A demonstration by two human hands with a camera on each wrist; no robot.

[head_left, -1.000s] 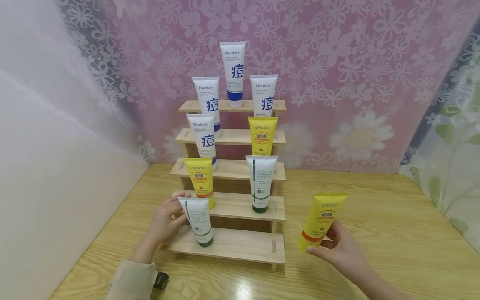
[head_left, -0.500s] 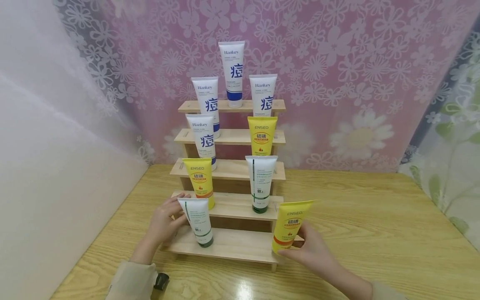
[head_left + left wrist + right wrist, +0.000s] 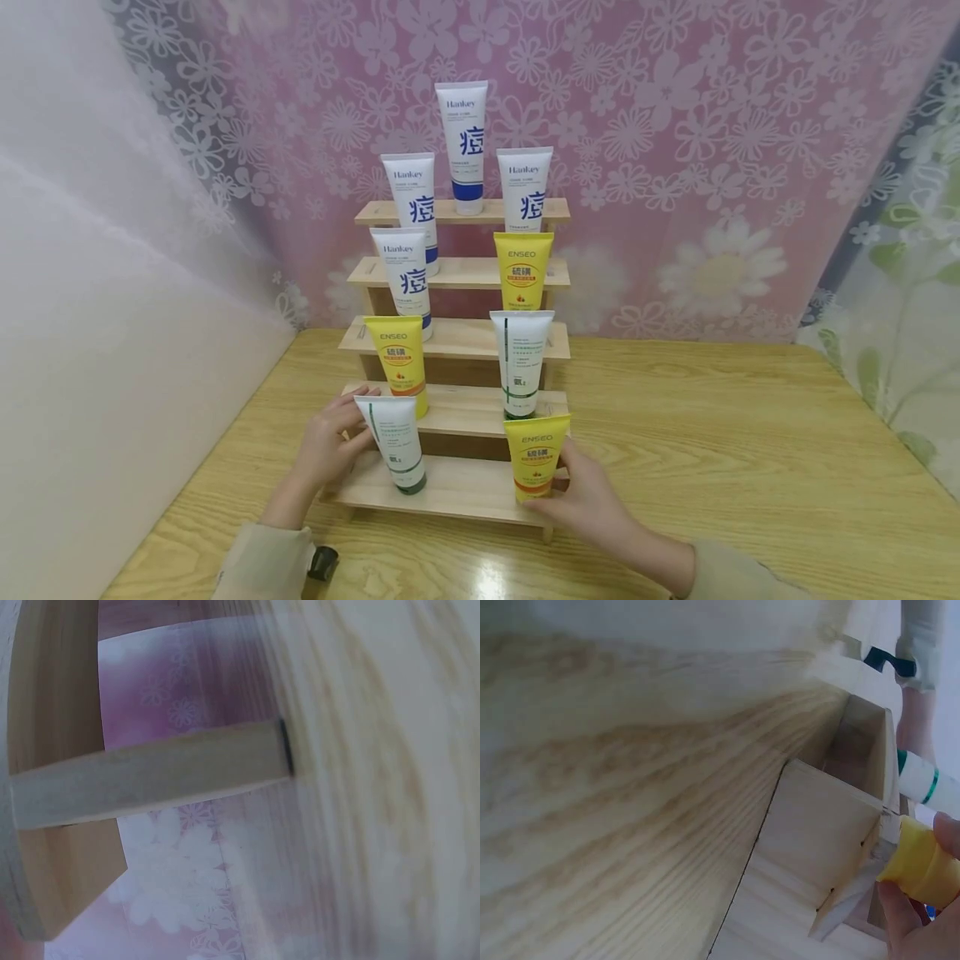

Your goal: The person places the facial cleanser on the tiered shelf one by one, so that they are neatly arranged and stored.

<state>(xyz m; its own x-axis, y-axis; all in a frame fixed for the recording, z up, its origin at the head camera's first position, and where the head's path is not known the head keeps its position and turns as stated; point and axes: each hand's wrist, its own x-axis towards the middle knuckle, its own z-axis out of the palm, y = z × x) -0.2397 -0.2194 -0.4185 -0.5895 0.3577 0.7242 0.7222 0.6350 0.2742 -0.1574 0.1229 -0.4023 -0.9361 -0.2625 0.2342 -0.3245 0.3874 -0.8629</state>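
My right hand (image 3: 588, 492) pinches a yellow ENSEO squeeze tube (image 3: 537, 458), cap down, at the right end of the lowest shelf; its base is right at the shelf surface. The right wrist view shows the tube's yellow cap (image 3: 919, 862) between thumb and fingers, beside the shelf end. My left hand (image 3: 330, 437) holds the left side of the wooden display rack (image 3: 472, 487), its fingers bent around the second shelf's end and partly hidden by a white-and-green tube (image 3: 395, 442). That tube stands on the lowest shelf's left. The left wrist view shows only rack boards (image 3: 150, 776).
Above stand another yellow tube (image 3: 397, 358) at left, a white-green tube (image 3: 522, 362) and a yellow tube (image 3: 523, 267) at right, and several white-blue Hankey tubes (image 3: 461, 142). A wood-grain table (image 3: 712, 467) lies under the rack; a floral backdrop (image 3: 637, 167) hangs behind.
My right hand has carried the yellow tube leftward from beside the rack to the right end of the lowest shelf, turning it more upright. The left hand has stayed in place.
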